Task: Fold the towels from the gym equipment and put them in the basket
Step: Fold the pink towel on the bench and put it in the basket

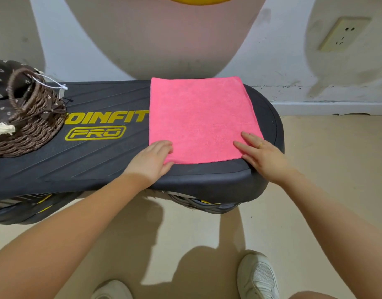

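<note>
Two white sneakers (258, 277) stand on the beige floor (326, 160) at the bottom of the view, with bare forearms reaching up from there to the black bench (99, 165). At the bench's far left sits a brown woven basket (32, 128) with a dark flowered lining and a white tag on a string. Yellow lettering comes next along the top. Right of that, the left hand (157, 158) lies with relaxed fingers on the near left corner of a pink towel (203, 119), holding nothing. That towel is spread flat over the bench's right end, its long axis running away from the person toward the wall. On its near right corner rests the right hand (261, 154), fingers straight and flat, a gold ring (260, 145) on one. A wall socket (342, 34) shows at upper right.
</note>
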Demonstrator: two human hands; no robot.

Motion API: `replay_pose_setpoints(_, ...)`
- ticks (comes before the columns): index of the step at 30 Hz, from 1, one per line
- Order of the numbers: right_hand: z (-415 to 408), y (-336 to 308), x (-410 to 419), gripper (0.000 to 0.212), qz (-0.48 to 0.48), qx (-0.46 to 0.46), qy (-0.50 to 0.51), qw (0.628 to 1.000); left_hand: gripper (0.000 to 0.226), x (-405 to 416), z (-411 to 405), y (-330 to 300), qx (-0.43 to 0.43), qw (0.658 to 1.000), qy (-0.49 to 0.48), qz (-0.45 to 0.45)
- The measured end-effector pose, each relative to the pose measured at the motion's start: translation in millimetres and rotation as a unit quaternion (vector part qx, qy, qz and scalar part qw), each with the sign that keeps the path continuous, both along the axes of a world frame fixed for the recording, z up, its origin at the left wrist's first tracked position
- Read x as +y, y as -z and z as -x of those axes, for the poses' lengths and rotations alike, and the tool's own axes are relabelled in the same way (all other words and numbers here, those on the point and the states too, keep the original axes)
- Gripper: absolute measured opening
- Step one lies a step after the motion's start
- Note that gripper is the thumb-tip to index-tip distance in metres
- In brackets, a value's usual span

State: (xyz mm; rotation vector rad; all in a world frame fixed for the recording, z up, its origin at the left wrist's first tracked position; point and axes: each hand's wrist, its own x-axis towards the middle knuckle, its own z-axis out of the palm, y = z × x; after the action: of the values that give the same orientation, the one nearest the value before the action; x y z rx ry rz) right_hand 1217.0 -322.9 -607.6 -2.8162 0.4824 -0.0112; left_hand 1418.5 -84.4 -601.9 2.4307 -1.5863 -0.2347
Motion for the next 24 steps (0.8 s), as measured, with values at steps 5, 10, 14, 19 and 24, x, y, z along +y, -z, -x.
replay_pose_setpoints(5,0.9,-8.8,-4.2,0.030,0.105,0.009,-0.029,0.994,0.019,2.1,-5.1,-1.5,-0.051,0.997,0.065,0.006)
replay_pose_setpoints(10,0.7,-12.4,-13.8,0.021,0.092,-0.027,-0.057,0.994,0.029,-4.3,-11.9,-9.6,-0.048,0.999,0.014,0.004)
replay_pose_setpoints(14,1.4,-15.8,-15.6,0.024,0.111,-0.035,-0.032,0.993,0.024,-6.6,-12.4,-9.1,-0.013,0.999,-0.025,0.024)
replay_pose_setpoints(19,-8.4,-16.8,-9.7,0.017,0.105,-0.024,0.094,0.990,0.023,-7.8,-23.9,-11.4,0.030,0.998,-0.033,0.039)
replay_pose_setpoints(24,-19.3,-21.4,-14.7,0.014,-0.065,-0.072,0.211,0.973,0.033,-0.5,-23.8,-6.9,0.021,0.999,-0.001,0.036)
